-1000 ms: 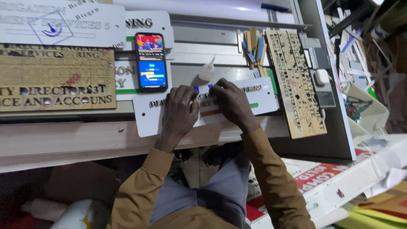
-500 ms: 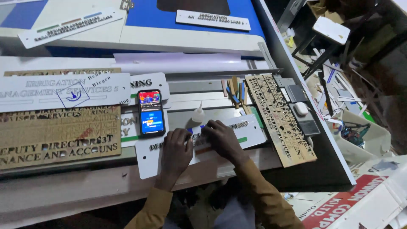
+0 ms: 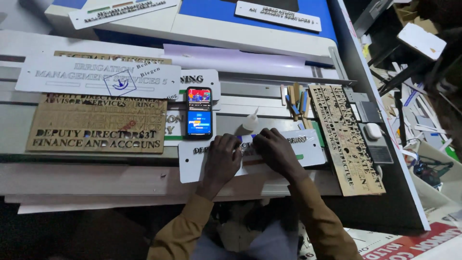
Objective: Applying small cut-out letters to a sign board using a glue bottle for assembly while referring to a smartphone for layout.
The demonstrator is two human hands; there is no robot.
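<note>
A white sign plate (image 3: 308,149) with raised dark letters lies at the front of the workbench. My left hand (image 3: 222,159) rests on its middle, fingers curled down onto the lettering. Pressed against the plate right beside it, my right hand (image 3: 275,150) has its fingertips close to the left hand's. What the fingertips pinch is too small to tell. A small glue bottle (image 3: 250,121) with a pointed nozzle stands just behind the plate. A phone (image 3: 198,112) with a lit screen lies to the left of the bottle.
Brown cut-out letter boards lie at the left (image 3: 96,130) and right (image 3: 345,137). Another white sign plate (image 3: 98,78) overlaps the left board. Small sticks and tools (image 3: 296,100) sit behind the plate. A blue machine bed (image 3: 211,14) runs along the back. Clutter fills the right side.
The view has tilted up and back, showing more of the bench and the blue machine bed. Both hands stay on the white plate, working at the same spot.
</note>
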